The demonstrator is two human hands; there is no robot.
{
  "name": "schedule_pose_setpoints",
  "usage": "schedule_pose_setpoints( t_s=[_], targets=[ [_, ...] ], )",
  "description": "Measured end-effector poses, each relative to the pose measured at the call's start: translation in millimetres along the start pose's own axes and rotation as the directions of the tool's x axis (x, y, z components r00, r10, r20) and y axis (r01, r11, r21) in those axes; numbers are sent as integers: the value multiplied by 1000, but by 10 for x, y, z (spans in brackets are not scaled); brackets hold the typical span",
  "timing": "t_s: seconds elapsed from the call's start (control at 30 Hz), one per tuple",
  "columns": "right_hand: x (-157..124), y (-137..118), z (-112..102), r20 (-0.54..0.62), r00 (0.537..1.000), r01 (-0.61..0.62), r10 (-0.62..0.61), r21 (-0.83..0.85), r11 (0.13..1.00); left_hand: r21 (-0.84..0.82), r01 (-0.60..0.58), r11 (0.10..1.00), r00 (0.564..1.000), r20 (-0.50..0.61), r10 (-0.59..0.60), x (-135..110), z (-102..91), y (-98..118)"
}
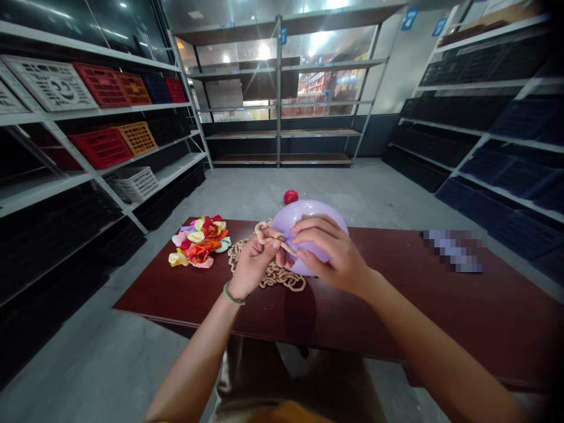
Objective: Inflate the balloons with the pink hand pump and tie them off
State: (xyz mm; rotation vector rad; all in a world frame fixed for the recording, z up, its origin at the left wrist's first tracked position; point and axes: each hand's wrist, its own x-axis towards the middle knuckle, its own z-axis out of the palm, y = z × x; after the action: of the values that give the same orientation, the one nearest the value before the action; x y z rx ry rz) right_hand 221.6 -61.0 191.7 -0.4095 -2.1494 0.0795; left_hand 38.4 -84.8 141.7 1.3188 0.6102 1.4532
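Left hand (258,258), centre of frame: fingers closed, thumb and fingertips pinching a tan strand (259,236), looped and rounded, near the balloon's neck. Green band (232,295) at the wrist.

Right hand (332,249), right of centre: fingers half curled and slightly parted, against the balloon's near side; cannot tell whether the fingertips pinch anything.

Balloon (315,212), centre: pale lilac, inflated, smooth, glossy, rounded; between and behind the hands.

Heap of tan links (293,283), centre, below the balloon: rounded loops, matt-looking, tangled.

Limp coloured pieces (200,244), left of centre: thin, crumpled, in red, orange, yellow, pink and mint.

Table (374,317), lower half: dark red-brown, flat, lightly reflective.

Round red object (291,197), centre, past the table's far edge: shiny.

Crates (102,147), upper left: latticed, red, orange and white among them.
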Motion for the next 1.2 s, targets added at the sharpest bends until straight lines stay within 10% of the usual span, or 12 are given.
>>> schedule_pose_setpoints(
  t_s=[0.5,1.03,1.2],
  targets=[
    [157,129,137,66,986,-152,153,-31,988,164,37,986,993,105,-55,31,-58,60],
    [144,-93,367,-60,998,-46,33,-220,974,366,-57,929,922,-338,190,37,27,61],
    [72,-165,427,-113,993,-39,18,-186,982,318,-101,943,923,-323,208,-15,-10,12]
  ],
)
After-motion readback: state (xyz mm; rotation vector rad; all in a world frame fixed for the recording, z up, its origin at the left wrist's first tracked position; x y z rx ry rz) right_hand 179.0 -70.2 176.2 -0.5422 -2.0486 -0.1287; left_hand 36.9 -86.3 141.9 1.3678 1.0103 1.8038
